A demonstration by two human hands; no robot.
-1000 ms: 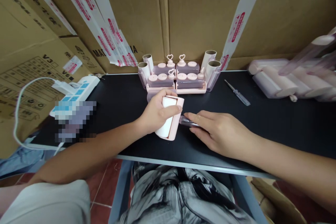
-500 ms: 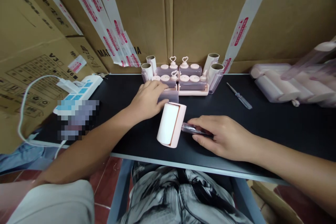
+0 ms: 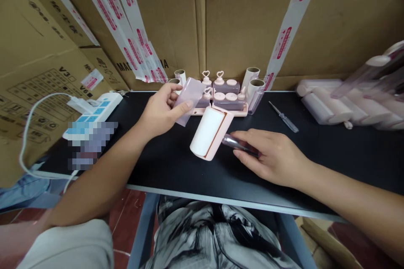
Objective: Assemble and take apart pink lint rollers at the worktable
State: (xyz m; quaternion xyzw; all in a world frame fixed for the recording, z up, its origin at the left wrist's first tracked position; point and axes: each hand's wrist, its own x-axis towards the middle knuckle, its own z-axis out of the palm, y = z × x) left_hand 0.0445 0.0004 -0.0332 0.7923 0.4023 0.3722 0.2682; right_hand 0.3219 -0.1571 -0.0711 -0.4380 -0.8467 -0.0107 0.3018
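My right hand (image 3: pixel 273 156) grips the clear handle (image 3: pixel 237 143) of a pink lint roller (image 3: pixel 211 132) with a white paper roll, holding it tilted just above the black table (image 3: pixel 331 147). My left hand (image 3: pixel 159 109) holds a translucent lilac cover (image 3: pixel 189 97) lifted off the table, up and left of the roller head. Behind them, against the cardboard wall, stands a cluster of pink-and-lilac roller parts (image 3: pixel 225 97) with heart-shaped knobs and white paper tubes (image 3: pixel 252 80).
A small screwdriver (image 3: pixel 283 117) lies right of the cluster. Finished rollers (image 3: pixel 341 103) are stacked at the far right. A white and blue power strip (image 3: pixel 91 111) with a cable sits on the left. Cardboard boxes (image 3: pixel 246 21) with tape strips close off the back.
My left hand let go of the roller head, reached to the parts cluster and lifted a lilac cover. My right hand raised and tilted the roller by its handle.
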